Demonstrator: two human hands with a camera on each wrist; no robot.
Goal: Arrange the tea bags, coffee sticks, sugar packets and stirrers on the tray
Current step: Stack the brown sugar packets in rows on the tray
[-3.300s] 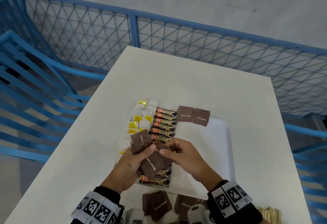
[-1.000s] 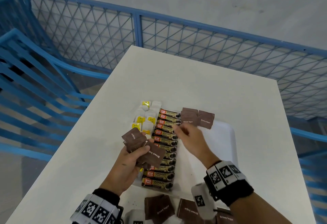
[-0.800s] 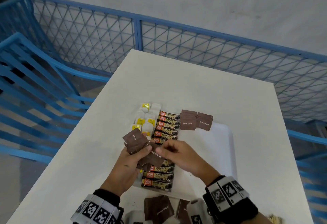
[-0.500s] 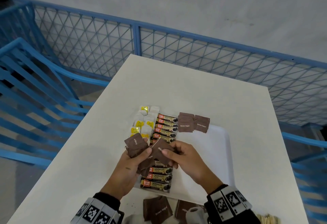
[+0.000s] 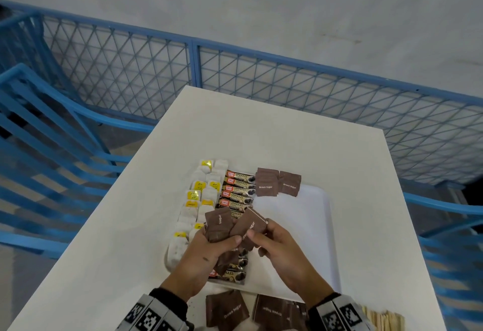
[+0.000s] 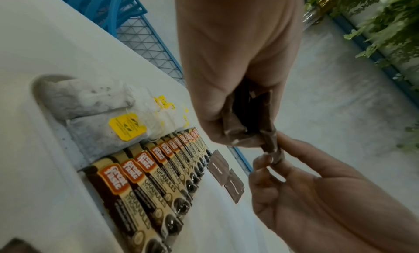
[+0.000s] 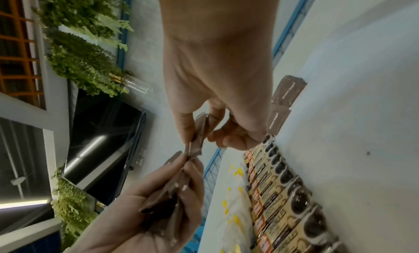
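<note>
Over the near part of the white tray point(image 5: 308, 239), my left hand point(image 5: 222, 243) grips a bunch of brown sugar packets point(image 5: 217, 224). My right hand point(image 5: 258, 231) pinches one packet point(image 5: 248, 222) of that bunch between thumb and fingers; the right wrist view shows the same pinch on the packet point(image 7: 196, 140). On the tray lie a column of tea bags point(image 5: 201, 200), a row of coffee sticks point(image 5: 239, 189) beside them, and two piles of sugar packets point(image 5: 266, 183) at the far end. Wooden stirrers point(image 5: 384, 320) lie at the table's near right edge.
Several loose sugar packets point(image 5: 227, 309) lie on the white table point(image 5: 261, 132) in front of the tray. A blue mesh railing point(image 5: 287, 82) runs behind the table, and blue bars point(image 5: 52, 147) stand to its left. The tray's right half is bare.
A second ago my right hand was at the far packet piles. It has come back to the left hand and taken hold of one packet from the bunch.
</note>
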